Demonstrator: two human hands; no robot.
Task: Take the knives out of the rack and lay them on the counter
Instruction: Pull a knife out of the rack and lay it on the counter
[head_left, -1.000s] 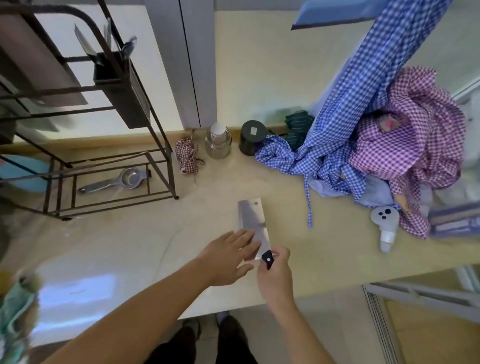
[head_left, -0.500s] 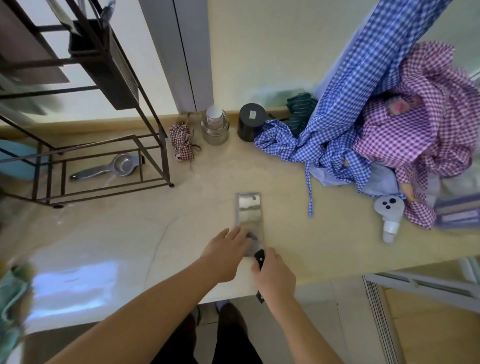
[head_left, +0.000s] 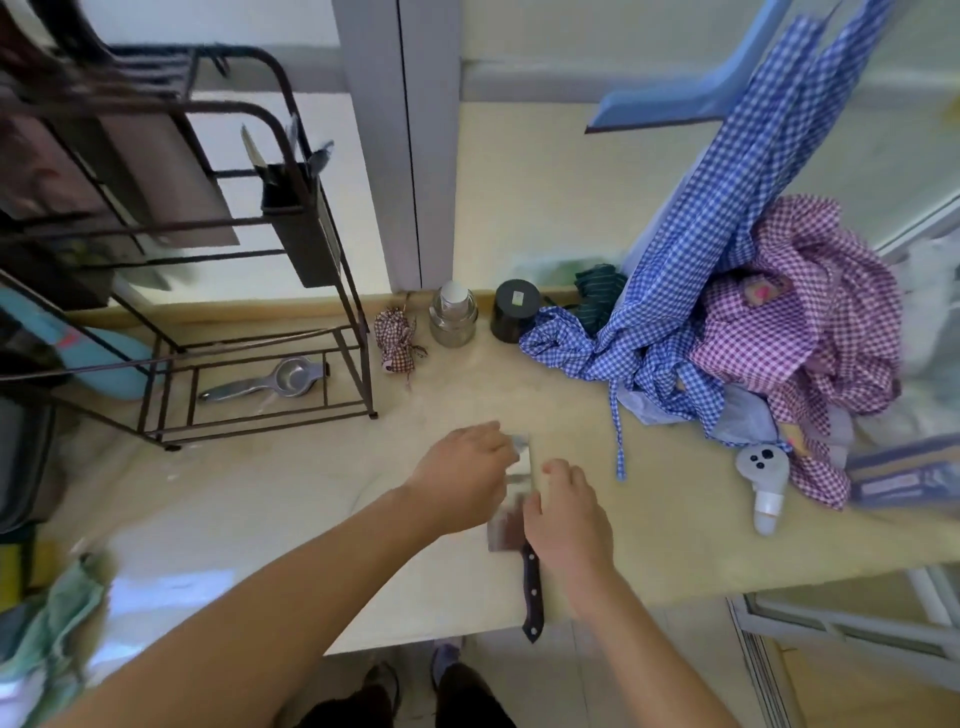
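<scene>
Where the table (head_left: 260, 499) runs pale under the view, the rack (head_left: 291, 171) stands at its back left with a knife (head_left: 252, 150) upright in its holder. A cleaver (head_left: 511, 525) lies flat near the front edge, handle overhanging. The left hand (head_left: 462, 480) rests spread on the blade; the right hand (head_left: 566, 512) hovers beside it, grip loose, clamped on nothing.

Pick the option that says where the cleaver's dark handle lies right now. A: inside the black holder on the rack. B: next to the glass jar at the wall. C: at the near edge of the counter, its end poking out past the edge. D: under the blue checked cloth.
C: the cleaver lies flat on the counter between both hands, and its dark handle runs toward the person, its tip overhanging the near edge.
</scene>
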